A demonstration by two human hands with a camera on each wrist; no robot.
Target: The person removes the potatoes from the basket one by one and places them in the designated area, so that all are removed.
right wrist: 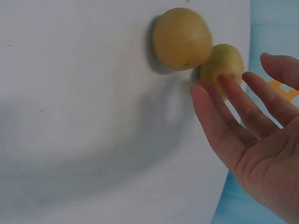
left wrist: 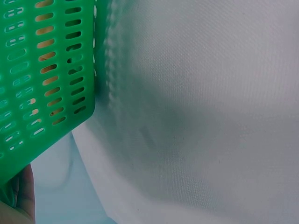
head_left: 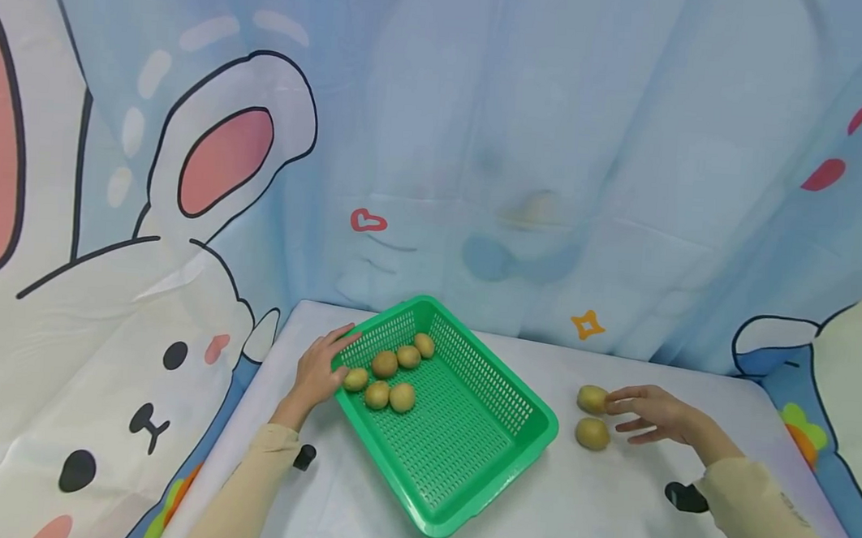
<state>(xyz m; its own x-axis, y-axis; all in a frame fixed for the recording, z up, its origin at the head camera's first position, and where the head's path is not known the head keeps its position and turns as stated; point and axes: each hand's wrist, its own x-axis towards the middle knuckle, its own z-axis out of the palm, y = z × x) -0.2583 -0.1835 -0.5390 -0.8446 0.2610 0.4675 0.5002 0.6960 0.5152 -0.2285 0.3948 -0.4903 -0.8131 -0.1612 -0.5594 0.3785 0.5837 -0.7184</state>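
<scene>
A green plastic basket (head_left: 459,433) with slotted walls stands at an angle on the white-covered table. My left hand (head_left: 318,370) grips its rim at the left corner; in the left wrist view the fingers (left wrist: 26,193) curl at the rim. Several potatoes (head_left: 402,397) lie inside, gathered towards that corner. To the right of the basket, two more potatoes rest on the cloth, a rounder one (head_left: 593,433) nearer and another (head_left: 591,399) behind it. My right hand (head_left: 653,412) is beside them with fingers spread and relaxed, fingertips right at the farther potato (right wrist: 223,63).
The white tablecloth (head_left: 536,502) spreads under everything. Behind and at the left hangs a pale blue curtain (head_left: 438,139) with cartoon rabbit prints, close to the table's back edge. Small black objects are at the wrists (head_left: 686,497).
</scene>
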